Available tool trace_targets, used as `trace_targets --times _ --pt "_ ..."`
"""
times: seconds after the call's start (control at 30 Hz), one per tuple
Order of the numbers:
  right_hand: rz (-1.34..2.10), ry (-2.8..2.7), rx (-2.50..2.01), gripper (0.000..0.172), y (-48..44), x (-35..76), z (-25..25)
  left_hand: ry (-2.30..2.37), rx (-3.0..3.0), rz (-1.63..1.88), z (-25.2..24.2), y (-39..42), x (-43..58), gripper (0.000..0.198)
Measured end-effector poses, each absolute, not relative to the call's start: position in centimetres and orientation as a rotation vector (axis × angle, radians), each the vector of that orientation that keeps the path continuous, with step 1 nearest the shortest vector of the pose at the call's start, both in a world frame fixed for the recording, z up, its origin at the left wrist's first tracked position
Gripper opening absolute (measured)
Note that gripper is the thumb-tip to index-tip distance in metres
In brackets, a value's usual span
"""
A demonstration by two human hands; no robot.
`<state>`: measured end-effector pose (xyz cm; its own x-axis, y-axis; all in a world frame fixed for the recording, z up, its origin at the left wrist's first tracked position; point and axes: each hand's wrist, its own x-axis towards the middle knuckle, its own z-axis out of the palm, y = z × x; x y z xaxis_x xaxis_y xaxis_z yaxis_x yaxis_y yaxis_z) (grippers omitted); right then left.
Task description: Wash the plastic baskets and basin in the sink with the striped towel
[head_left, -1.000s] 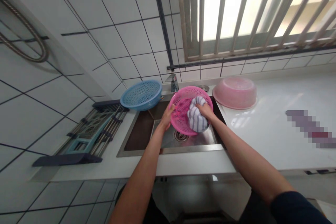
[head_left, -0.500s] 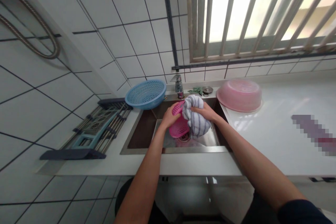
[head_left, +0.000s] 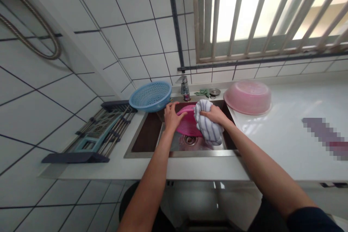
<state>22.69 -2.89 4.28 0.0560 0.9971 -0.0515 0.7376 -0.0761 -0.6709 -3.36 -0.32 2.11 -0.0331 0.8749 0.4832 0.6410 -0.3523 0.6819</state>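
Over the steel sink (head_left: 146, 141) my left hand (head_left: 172, 115) grips the rim of a pink perforated basket (head_left: 187, 126), which is held above the drain with its underside turned toward me. My right hand (head_left: 214, 114) is closed on a white cloth with blue stripes (head_left: 208, 127) and presses it against the basket's right side. The cloth hangs down past the basket toward the sink floor.
A blue basket (head_left: 150, 96) rests at the sink's back left corner, next to a dish rack (head_left: 95, 134). A faucet (head_left: 185, 87) stands behind the sink. A pink basin (head_left: 248, 97) lies upside down on the white counter (head_left: 285, 134) to the right.
The pink basket was turned from facing me open side up to its underside toward me. My left hand shifted its grip along the rim and the cloth moved from inside the basket to its right side.
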Motion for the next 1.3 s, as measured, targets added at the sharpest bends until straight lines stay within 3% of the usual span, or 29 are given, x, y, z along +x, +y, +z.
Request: trace_targets --times 0.13,0.27,0.43,0.53,0.77,1.0,1.07,1.2,1.3 --pt "0.762 -1.536 -1.831 0.061 -2.4 22.6 3.6 1.699 1.519 1.33 1.4 0.5 -3.6 0.049" --pt "0.912 -1.598 -1.62 0.053 -2.9 21.0 2.9 1.376 1.09 1.027 0.0 0.8 -1.9 0.056" --pt "1.244 -1.819 -1.264 0.049 -4.3 18.7 2.3 1.217 1.094 1.205 -0.3 0.5 -0.9 0.041" --pt "1.315 -1.676 -1.22 0.047 -3.9 19.2 2.4 1.107 1.117 1.066 0.6 -0.2 -1.5 0.042" --pt "0.86 -1.237 -1.585 0.054 -1.9 23.2 2.8 0.886 1.277 0.709 2.8 -1.7 -2.8 0.056" --pt "0.515 -1.101 -1.56 0.061 -2.0 24.0 3.3 1.066 1.513 0.861 3.9 -1.6 -3.3 0.034" --pt "0.558 -1.236 -1.532 0.055 -2.3 23.3 3.3 1.084 1.508 0.922 3.6 -1.7 -3.1 0.031" --pt "0.573 -1.718 -1.51 0.033 -3.6 20.8 3.6 1.155 1.431 0.98 1.6 -1.7 -2.9 0.049" --pt "0.488 -2.1 -1.445 0.027 -5.0 18.6 4.6 1.179 1.402 1.063 0.3 -1.6 -3.4 0.046"
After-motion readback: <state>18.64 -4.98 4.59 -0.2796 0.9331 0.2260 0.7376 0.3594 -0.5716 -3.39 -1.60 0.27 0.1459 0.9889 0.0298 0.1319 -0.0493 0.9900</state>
